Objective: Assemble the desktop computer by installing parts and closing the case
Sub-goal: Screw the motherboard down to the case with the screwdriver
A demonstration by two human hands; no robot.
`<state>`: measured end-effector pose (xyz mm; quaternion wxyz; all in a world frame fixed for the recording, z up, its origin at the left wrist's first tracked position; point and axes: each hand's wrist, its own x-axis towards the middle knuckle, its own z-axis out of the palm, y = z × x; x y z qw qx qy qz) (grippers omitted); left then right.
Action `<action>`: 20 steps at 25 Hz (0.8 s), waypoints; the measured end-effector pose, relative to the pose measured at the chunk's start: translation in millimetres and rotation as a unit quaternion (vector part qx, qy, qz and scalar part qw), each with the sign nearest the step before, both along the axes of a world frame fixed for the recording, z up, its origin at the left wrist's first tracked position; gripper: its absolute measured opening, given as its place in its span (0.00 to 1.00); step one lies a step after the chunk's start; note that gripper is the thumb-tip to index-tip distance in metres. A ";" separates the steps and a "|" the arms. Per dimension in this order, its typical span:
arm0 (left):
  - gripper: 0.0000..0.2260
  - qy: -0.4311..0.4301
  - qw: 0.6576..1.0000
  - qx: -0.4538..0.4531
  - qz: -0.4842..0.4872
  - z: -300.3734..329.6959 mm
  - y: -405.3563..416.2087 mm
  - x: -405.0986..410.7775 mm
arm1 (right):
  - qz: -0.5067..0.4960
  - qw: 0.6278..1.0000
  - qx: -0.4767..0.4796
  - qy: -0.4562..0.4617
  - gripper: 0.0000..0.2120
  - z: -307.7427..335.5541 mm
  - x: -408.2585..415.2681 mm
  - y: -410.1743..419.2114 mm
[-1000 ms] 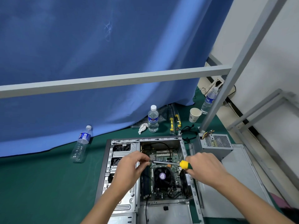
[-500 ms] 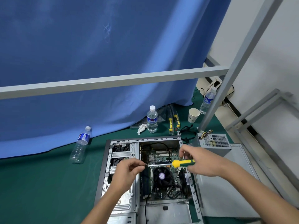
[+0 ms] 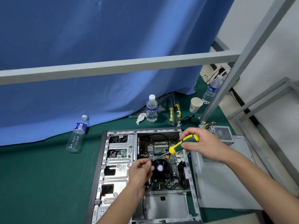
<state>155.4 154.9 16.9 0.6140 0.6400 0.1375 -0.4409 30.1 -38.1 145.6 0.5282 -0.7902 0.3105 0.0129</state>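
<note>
The right hand's grip (image 3: 200,143) is clamped on the screwdriver (image 3: 181,145) handle, right of centre. The left hand (image 3: 142,168) pinches the shaft tip, likely seating a screw too small to see. Below them the open computer case (image 3: 103,159) lies flat on the green surface (image 3: 40,175), its fan (image 3: 160,168) exposed, side panel (image 3: 226,183) waiting at the right.

Right hand (image 3: 203,145) grips screwdriver (image 3: 182,144); left hand (image 3: 141,169) pinches tip over open case (image 3: 103,159).

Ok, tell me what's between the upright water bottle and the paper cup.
In the head view, two yellow-handled tools lie on the green mat between the upright water bottle and the paper cup.
</note>
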 end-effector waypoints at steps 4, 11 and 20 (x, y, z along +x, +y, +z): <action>0.06 0.037 0.998 0.038 0.045 -12.7 -22.0 -11.7 | 0.012 0.998 -0.045 0.032 0.05 -19.5 5.5 -0.7; 0.13 0.005 0.994 0.087 0.061 -35.2 -53.5 -14.4 | 0.002 0.995 -0.092 0.033 0.06 -53.8 15.9 -6.2; 0.13 -0.050 0.983 0.174 0.011 -65.2 -80.8 7.7 | 0.014 0.993 -0.114 0.015 0.06 -94.2 30.0 -5.9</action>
